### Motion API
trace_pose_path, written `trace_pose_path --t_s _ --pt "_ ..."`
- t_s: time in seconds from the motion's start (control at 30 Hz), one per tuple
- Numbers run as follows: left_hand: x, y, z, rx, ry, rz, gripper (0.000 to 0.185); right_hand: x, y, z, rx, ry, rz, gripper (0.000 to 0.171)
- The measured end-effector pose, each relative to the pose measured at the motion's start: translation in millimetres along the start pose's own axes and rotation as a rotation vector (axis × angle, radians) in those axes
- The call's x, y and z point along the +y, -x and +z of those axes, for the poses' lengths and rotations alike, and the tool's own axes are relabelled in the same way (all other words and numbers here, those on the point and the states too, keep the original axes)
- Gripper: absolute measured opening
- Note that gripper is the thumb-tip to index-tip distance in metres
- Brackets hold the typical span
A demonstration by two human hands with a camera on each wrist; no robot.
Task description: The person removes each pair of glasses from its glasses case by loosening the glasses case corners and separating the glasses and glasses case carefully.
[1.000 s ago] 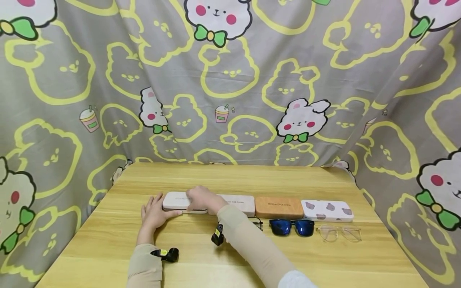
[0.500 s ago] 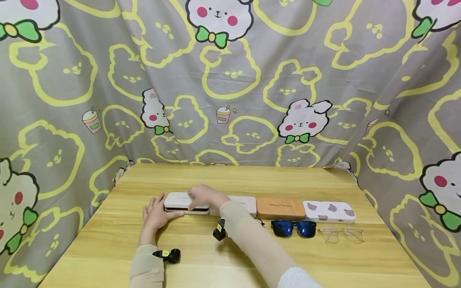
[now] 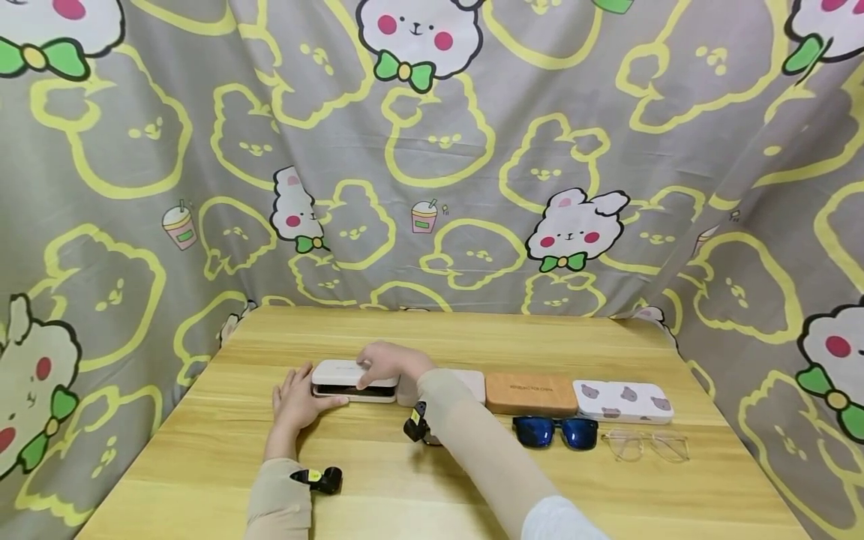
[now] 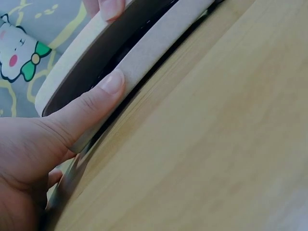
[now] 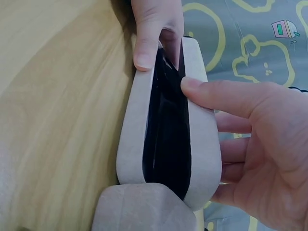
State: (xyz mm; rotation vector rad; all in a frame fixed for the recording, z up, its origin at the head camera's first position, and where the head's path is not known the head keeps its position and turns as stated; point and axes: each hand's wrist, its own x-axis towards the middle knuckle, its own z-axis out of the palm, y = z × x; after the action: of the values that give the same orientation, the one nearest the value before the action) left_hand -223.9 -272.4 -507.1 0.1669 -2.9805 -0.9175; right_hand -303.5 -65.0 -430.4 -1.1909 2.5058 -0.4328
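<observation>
A white glasses case (image 3: 337,369) lies at the left end of a row, its lid partly raised. In the right wrist view a glossy black interior (image 5: 168,134) shows between lid and base. My left hand (image 3: 295,401) holds the case's left end, its thumb (image 4: 111,83) against the front wall of the base. My right hand (image 3: 391,364) grips the lid, thumb on its front edge and the other fingers behind it. That thumb (image 5: 197,89) sits at the lid's rim in the right wrist view.
A second pale case (image 3: 469,386) adjoins on the right, followed by an orange-brown case (image 3: 532,396) and a bear-print case (image 3: 624,400). In front lie blue-lensed sunglasses (image 3: 540,432) and thin-framed clear glasses (image 3: 628,448). My right forearm mostly covers black-framed glasses. A patterned curtain (image 3: 466,180) surrounds the table.
The white case's lid has risen from nearly closed to a wide dark gap, with my right hand lifting it. My left hand keeps its place on the case.
</observation>
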Motion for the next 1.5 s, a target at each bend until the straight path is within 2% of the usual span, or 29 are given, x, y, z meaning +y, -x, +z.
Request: trace_pose_path --t_s 0.13,0.37,0.5,0.87,1.5 --pt "0.8 1.0 -0.3 -0.007 -0.003 -0.007 0.106 4.8 -2.6 -1.8 -0.017 0.014 -0.024 0.034" --pt "3.2 1.6 -2.0 0.0 -0.01 0.0 0.103 7.7 -3.0 -5.9 -0.025 0.004 -0.004 0.052" --pt "3.7 1.9 -2.3 -0.004 -0.019 -0.003 0.104 8.0 -1.1 -7.7 -0.044 -0.035 0.01 0.055" --pt "2.6 1.7 -0.3 -0.005 -0.034 0.005 0.106 14.6 -0.7 -9.0 -0.06 -0.138 0.017 0.053" --pt "1.2 1.6 -0.1 -0.01 -0.04 0.002 0.108 24.9 -5.0 -5.6 -0.054 -0.231 0.004 0.053"
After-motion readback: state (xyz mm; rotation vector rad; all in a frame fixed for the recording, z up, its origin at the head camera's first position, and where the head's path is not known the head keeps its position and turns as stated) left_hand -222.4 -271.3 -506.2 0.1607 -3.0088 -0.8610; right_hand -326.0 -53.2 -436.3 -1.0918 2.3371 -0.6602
